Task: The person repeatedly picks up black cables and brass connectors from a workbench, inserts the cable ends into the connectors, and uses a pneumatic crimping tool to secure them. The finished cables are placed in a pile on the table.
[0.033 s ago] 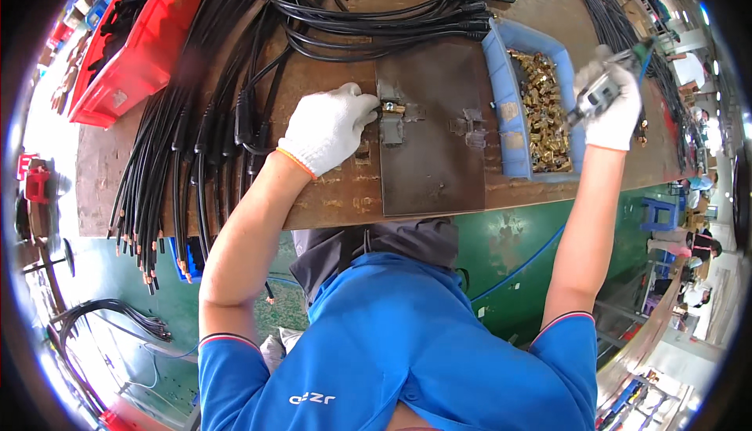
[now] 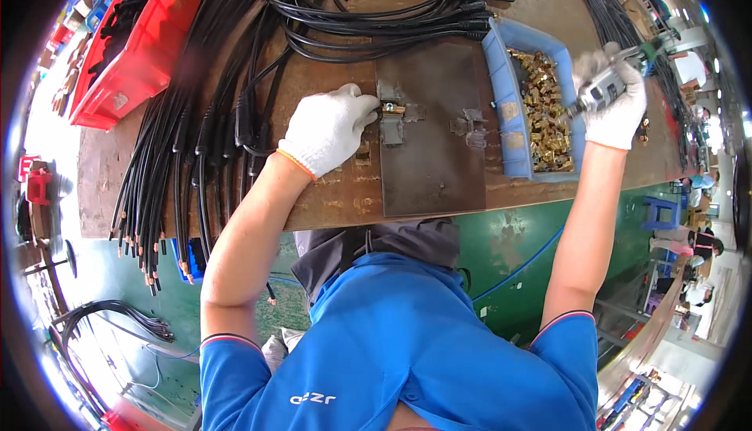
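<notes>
At my far left a red bin stands on the table, filled with dark parts, and beside it black cables hang their bare copper ends past the table's edge. My left hand, in a white glove, comes in next; its thumb and fingers curl together at the near end of a brass fitting. Something dark shows at the fingertips, but I cannot tell whether they are clamped on it. To do this well, I'd say, I should keep the fitting steady and level, with my fingertips well to its left, out of the tool's way. The fitting lies in a small holder at the left side of a dark plate, its long axis running left to right, one end toward my fingers. A second holder sits at the plate's right side. Then comes a blue bin full of brass pieces. My right hand has its fingers wrapped round a power tool, whose long axis slants, the blurred tip pointing down-left over the bin, the green end up-right.
</notes>
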{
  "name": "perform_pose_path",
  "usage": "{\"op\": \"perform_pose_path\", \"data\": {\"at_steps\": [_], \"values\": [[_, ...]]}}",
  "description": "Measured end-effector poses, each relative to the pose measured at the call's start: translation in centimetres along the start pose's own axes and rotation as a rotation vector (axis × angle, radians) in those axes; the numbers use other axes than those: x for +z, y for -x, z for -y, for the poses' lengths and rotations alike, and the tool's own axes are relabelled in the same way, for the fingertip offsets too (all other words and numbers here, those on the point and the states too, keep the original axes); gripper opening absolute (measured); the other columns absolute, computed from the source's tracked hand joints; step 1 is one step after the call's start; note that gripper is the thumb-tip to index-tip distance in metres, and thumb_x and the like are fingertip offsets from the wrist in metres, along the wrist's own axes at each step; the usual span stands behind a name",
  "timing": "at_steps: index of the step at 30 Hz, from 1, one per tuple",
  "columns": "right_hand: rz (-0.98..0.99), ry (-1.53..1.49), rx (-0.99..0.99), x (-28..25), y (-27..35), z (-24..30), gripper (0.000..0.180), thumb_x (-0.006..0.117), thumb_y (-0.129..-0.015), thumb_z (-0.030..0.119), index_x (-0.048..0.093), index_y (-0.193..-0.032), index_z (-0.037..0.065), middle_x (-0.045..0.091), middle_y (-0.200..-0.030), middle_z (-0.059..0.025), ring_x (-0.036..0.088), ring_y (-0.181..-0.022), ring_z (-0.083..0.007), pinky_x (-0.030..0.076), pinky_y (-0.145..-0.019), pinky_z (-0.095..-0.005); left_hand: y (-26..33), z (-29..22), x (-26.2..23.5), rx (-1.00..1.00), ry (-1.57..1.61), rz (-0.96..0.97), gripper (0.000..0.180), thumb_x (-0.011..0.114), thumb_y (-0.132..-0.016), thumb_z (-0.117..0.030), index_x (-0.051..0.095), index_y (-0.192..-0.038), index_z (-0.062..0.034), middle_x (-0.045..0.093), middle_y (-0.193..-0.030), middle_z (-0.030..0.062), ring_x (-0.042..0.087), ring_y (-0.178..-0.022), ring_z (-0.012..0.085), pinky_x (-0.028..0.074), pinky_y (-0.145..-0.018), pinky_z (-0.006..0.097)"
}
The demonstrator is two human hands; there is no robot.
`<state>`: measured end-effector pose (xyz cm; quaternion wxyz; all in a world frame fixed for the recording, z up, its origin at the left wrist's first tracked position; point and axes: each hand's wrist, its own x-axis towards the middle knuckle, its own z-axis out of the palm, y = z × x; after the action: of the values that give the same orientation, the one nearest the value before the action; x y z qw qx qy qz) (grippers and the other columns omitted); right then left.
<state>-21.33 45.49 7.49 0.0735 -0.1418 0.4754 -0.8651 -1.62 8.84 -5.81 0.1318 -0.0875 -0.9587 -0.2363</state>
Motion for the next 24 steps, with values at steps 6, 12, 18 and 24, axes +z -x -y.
{"op": "perform_pose_path", "data": {"at_steps": [6, 12, 18, 24], "values": [[0.209, -0.209, -0.019, 8.1, 0.6, -4.8, 0.020, 0.070, -0.100, 0.024, 0.069, -0.104, 0.005, 0.070, -0.100, -0.0118, 0.060, -0.081, -0.0219, 0.056, -0.081, -0.0440, -0.3, -0.5, -0.4, -0.040, -0.003, 0.061, 0.020, 0.069, -0.099, -0.021, 0.077, -0.114, -0.0117, 0.070, -0.097, 0.0151, 0.072, -0.090, 0.0400, 0.057, -0.078, 0.049], [0.368, -0.155, -0.039, 12.8, 2.1, -14.1, 0.019, 0.069, -0.097, 0.006, 0.068, -0.116, 0.009, 0.073, -0.105, -0.0174, 0.070, -0.080, -0.0243, 0.061, -0.072, -0.0458, -0.5, -0.8, -0.8, -0.068, 0.004, 0.092, 0.021, 0.069, -0.099, -0.021, 0.077, -0.117, -0.0122, 0.070, -0.099, 0.0155, 0.072, -0.091, 0.0399, 0.057, -0.079, 0.050], [0.325, -0.086, -0.003, 13.4, 2.8, -15.9, 0.023, 0.068, -0.094, 0.000, 0.067, -0.116, 0.008, 0.074, -0.104, -0.0178, 0.071, -0.081, -0.0240, 0.062, -0.074, -0.0444, -0.4, -0.7, -0.6, -0.056, -0.011, 0.090, 0.020, 0.069, -0.099, -0.020, 0.076, -0.115, -0.0121, 0.069, -0.098, 0.0150, 0.072, -0.091, 0.0392, 0.057, -0.079, 0.049], [0.299, -0.115, 0.079, 14.9, 3.5, -15.2, 0.026, 0.077, -0.088, 0.002, 0.064, -0.110, 0.007, 0.073, -0.094, -0.0139, 0.070, -0.069, -0.0211, 0.058, -0.059, -0.0339, -0.3, -0.7, -0.6, -0.065, 0.003, 0.093, 0.019, 0.068, -0.099, -0.020, 0.076, -0.115, -0.0117, 0.069, -0.098, 0.0151, 0.072, -0.092, 0.0394, 0.057, -0.080, 0.050]]}}
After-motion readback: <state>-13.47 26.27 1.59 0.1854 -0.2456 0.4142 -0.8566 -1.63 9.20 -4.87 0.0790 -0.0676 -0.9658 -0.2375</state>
